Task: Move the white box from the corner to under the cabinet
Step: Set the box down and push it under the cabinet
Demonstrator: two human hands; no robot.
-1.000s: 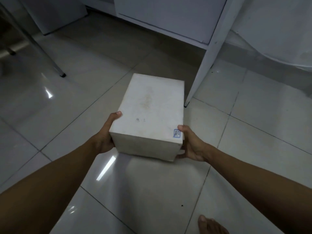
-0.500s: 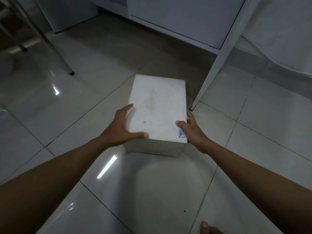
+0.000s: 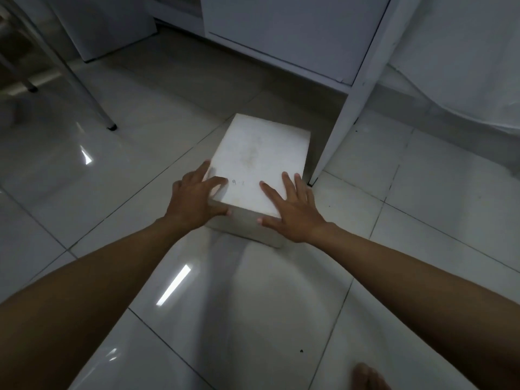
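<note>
Rigid and seemingly light, the white box [image 3: 259, 159] should slide easily on the glossy floor [image 3: 253, 305], with the left hand [image 3: 197, 201] and right hand [image 3: 292, 212] pressing its near end, fingers spread flat.

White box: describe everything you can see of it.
The white box is a plain matte rectangular block with a faint stain and small handwritten marks on top. It sits flat on the tile floor, left of the cabinet leg. The left hand and right hand rest on its near top corners, thumbs against the front face.
</note>
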